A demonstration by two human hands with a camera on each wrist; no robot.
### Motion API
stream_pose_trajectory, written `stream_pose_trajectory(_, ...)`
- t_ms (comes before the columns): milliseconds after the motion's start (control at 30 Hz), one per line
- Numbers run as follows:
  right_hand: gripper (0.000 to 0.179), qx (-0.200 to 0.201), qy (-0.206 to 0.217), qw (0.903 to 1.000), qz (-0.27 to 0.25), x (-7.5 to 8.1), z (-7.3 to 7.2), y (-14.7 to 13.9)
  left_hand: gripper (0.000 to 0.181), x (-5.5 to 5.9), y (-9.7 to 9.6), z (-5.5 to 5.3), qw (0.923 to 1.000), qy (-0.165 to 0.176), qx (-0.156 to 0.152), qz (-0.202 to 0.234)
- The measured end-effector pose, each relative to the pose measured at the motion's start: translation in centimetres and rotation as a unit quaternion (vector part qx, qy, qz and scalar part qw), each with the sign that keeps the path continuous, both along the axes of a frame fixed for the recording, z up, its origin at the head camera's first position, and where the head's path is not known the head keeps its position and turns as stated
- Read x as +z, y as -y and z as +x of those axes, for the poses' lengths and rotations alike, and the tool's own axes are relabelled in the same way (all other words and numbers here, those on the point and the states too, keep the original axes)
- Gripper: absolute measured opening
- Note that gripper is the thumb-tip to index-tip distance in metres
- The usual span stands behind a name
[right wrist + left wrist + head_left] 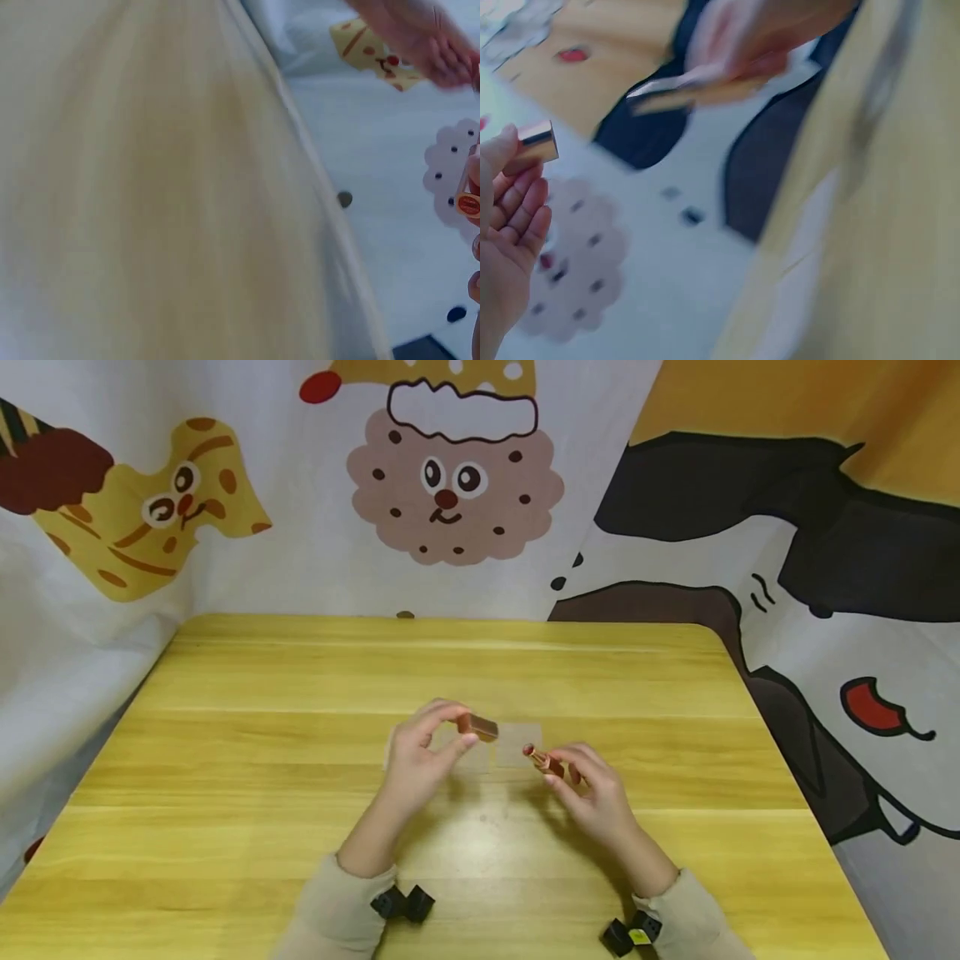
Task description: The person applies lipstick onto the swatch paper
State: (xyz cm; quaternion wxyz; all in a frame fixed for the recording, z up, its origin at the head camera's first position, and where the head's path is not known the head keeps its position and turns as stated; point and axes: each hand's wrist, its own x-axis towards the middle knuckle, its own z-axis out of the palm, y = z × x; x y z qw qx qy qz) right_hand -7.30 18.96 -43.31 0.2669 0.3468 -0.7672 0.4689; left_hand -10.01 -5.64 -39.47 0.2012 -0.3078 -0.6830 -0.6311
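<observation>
In the head view my left hand pinches a shiny rose-gold lipstick cap between thumb and fingers above the table. To its right, my right hand grips the uncapped lipstick, its dark red tip angled up and to the left. Cap and lipstick are apart, with a short gap between them. The left wrist view shows the cap at the fingertips, the other fingers loosely bent below it. At the right wrist view's edge the lipstick's base shows, and most of the right hand is cut off.
Clear flat sheets lie on the wooden table beneath the hands. Black wrist devices sit at both cuffs. A cartoon-printed cloth hangs behind the table and along its sides.
</observation>
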Motion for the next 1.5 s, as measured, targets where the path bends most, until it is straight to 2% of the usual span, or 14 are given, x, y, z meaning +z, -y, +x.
stream_pose_trajectory(100,0.027,-0.013,0.002,0.9998,-0.016,1.0,0.5,-0.1,0.021,1.0,2.0,-0.5,0.9971,0.001,0.031,0.07)
stream_pose_trajectory(200,0.033,-0.023,0.0,0.9996,-0.018,1.5,0.6,-0.1,0.023,1.6,3.3,-0.9,0.9943,-0.005,0.048,0.095)
stream_pose_trajectory(267,0.034,-0.025,-0.002,0.9996,-0.015,1.7,0.5,-0.1,0.024,1.9,3.8,-0.9,0.9942,-0.007,0.056,0.092)
stream_pose_trajectory(400,0.019,-0.016,-0.006,0.9998,-0.012,1.9,0.5,-0.1,0.021,2.2,4.2,-0.8,0.9943,-0.005,0.069,0.08)
stream_pose_trajectory(567,0.03,-0.014,-0.003,0.9999,-0.004,1.9,0.5,-0.1,0.026,2.5,4.6,-0.7,0.9924,-0.001,0.098,0.074)
stream_pose_trajectory(767,0.029,-0.011,0.0,0.9999,-0.005,1.8,0.5,0.0,0.026,2.2,5.8,-1.0,0.9896,0.0,0.123,0.075)
stream_pose_trajectory(1033,0.023,-0.007,-0.001,1.0,-0.004,1.7,0.5,0.1,0.021,4.4,6.6,-0.2,0.9854,0.005,0.153,0.074)
stream_pose_trajectory(1233,0.031,-0.01,0.006,0.9999,0.003,1.8,0.6,0.1,0.023,4.1,7.3,-0.5,0.9791,0.005,0.189,0.075)
stream_pose_trajectory(1500,0.035,-0.011,0.015,0.9998,0.006,1.5,0.6,0.0,0.023,3.7,7.8,-0.8,0.9736,0.007,0.215,0.076)
